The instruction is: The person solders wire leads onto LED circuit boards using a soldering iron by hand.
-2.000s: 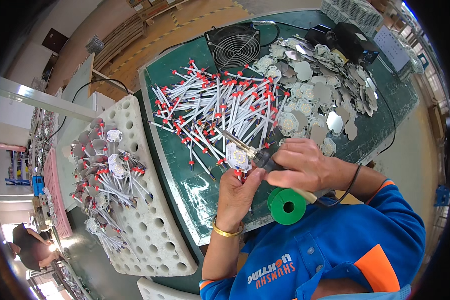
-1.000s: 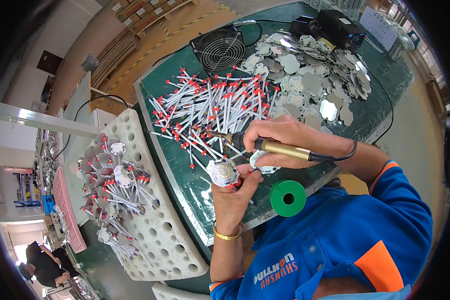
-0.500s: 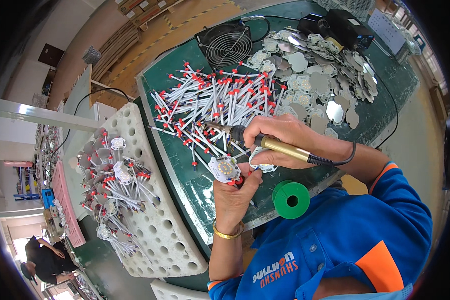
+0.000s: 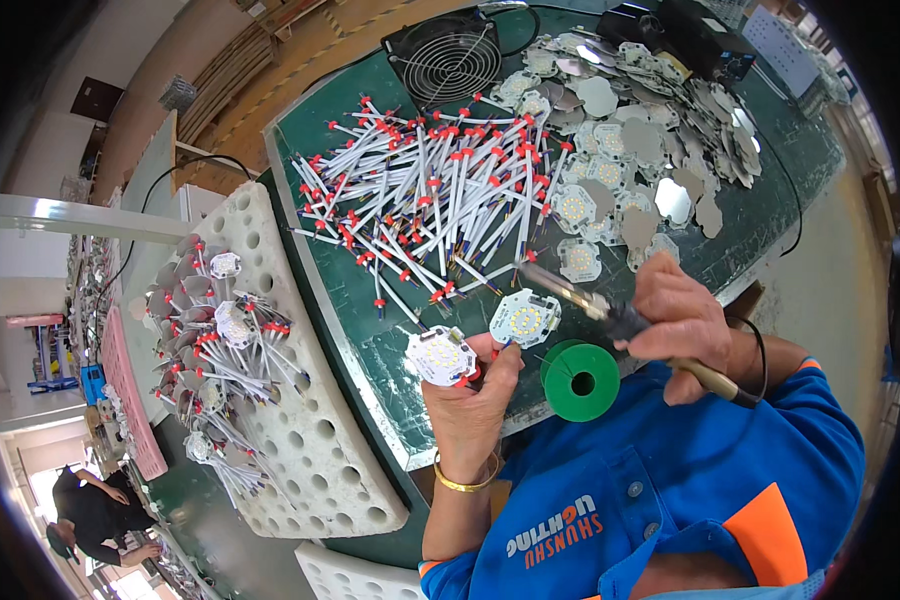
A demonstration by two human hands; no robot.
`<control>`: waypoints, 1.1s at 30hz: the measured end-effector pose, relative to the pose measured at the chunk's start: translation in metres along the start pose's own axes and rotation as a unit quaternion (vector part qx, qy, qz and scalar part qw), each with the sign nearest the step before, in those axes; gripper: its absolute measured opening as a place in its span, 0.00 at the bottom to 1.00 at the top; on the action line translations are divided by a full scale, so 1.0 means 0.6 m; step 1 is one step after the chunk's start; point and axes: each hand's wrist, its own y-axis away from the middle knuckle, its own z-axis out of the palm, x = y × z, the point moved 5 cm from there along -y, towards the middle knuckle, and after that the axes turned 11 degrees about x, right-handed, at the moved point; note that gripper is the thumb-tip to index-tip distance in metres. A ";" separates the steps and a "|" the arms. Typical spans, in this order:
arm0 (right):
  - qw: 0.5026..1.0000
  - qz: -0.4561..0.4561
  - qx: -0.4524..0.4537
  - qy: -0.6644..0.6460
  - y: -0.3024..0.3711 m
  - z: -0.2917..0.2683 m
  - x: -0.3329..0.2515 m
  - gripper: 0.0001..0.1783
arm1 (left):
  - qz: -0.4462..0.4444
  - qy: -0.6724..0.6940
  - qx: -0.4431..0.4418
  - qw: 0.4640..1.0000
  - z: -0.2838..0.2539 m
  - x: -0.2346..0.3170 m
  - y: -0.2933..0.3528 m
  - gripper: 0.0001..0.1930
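My left hand (image 4: 467, 410) is closed around white wire leads with red collars, and a white LED board (image 4: 440, 357) stands out above its knuckles. Just past its thumb and fingertip lies a second LED board (image 4: 524, 318), and a coloured wire end meets its edge there. In my right hand (image 4: 682, 325) is a soldering iron (image 4: 625, 323) with a gold handle, its tip pointing up and left, apart from the boards. Between the hands stands a green spool (image 4: 580, 382) of thin wire, by the table edge.
A heap of white wire leads (image 4: 430, 190) with red collars covers the table beyond. Loose LED boards (image 4: 660, 150) pile up at the right, near a black fan (image 4: 453, 62) and a black box (image 4: 705, 45). Wired boards sit on a white perforated foam block (image 4: 320, 465) at left.
My right hand has drawn back to the right with the soldering iron, away from my left hand. It has let go of the second LED board, which now shows fully.
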 end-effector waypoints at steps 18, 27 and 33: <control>0.998 0.029 -0.036 -0.053 0.044 -0.005 -0.038 0.10 | -0.009 -0.028 0.005 1.000 0.002 -0.007 0.023 0.07; 0.997 0.043 -0.045 -0.046 0.052 -0.002 -0.033 0.08 | -0.008 -0.017 0.018 1.000 0.006 -0.007 0.028 0.07; 0.997 0.043 -0.052 -0.047 0.052 -0.002 -0.034 0.08 | -0.009 -0.012 0.016 1.000 0.009 -0.006 0.030 0.07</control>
